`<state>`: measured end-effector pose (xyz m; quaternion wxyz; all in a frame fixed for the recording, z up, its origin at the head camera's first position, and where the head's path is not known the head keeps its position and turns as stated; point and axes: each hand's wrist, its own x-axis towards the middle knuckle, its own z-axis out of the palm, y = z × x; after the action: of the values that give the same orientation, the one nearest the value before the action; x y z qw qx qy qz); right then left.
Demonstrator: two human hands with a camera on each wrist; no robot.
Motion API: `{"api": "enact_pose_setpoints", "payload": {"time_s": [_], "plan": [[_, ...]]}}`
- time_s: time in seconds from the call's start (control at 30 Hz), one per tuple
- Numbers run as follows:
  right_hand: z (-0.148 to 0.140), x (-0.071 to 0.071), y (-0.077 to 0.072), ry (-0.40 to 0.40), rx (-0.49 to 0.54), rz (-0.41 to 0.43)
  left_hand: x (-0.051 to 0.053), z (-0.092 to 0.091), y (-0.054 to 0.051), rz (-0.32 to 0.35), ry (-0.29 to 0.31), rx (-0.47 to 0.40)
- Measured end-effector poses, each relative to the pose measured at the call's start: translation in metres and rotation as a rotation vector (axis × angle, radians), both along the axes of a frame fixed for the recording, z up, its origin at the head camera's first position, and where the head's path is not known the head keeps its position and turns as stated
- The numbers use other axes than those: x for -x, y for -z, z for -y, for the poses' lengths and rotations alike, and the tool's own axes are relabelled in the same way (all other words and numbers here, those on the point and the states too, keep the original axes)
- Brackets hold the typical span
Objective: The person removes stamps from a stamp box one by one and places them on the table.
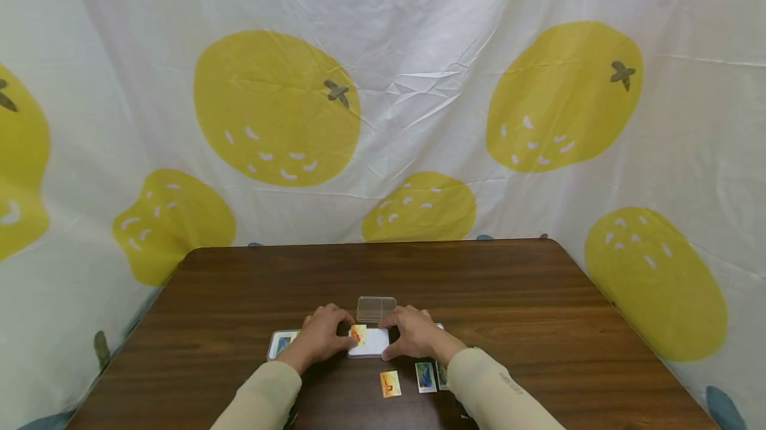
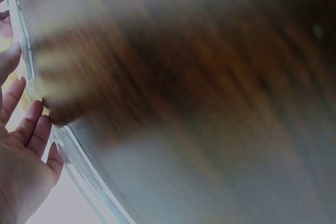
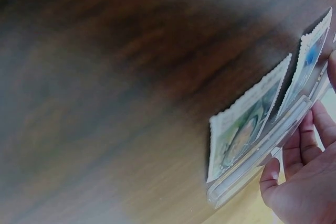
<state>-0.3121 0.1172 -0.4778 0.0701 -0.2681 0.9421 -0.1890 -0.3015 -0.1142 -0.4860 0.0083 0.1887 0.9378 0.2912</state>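
Observation:
In the head view, a shallow white-bottomed plastic case (image 1: 376, 342) lies between my two hands. An orange-and-yellow stamp (image 1: 358, 334) is over its left part. My left hand (image 1: 323, 333) holds this stamp, thumb at its lower edge and index finger at its upper edge. My right hand (image 1: 414, 333) grips the right end of the case, thumb in front and index finger behind. A clear lid (image 1: 376, 308) lies just behind the case. Another orange stamp (image 1: 390, 383) lies in front, with a blue-green stamp (image 1: 425, 377) to its right.
A second case (image 1: 280, 343) with a stamp in it sits left, partly behind my left hand. Beside my right forearm, a green stamp (image 1: 442, 375) is partly covered; the right wrist view shows a clear case edge (image 3: 262, 153) near it. All lie on a brown wooden table (image 1: 514, 284).

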Motion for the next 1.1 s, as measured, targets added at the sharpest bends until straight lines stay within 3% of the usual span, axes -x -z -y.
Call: {"api": "enact_pose_setpoints", "payload": {"time_s": [0.33, 0.7, 0.93, 1.1], "plan": [[0.0004, -0.0023, -0.0023, 0.001, 0.0, 0.004, 0.0013, -0.0046, 0.0019, -0.002, -0.054, -0.028], [-0.0003, -0.0008, -0.0006, -0.004, -0.009, 0.006, 0.0046, -0.0065, 0.0037, 0.011, -0.073, -0.064], [-0.0004, 0.0004, -0.0008, -0.002, -0.014, -0.002, 0.0041, -0.0075, 0.0016, 0.048, -0.081, -0.134], [-0.0004, 0.0011, 0.0001, -0.002, -0.01, -0.002, 0.002, -0.0068, -0.002, 0.03, -0.069, -0.185]]}}
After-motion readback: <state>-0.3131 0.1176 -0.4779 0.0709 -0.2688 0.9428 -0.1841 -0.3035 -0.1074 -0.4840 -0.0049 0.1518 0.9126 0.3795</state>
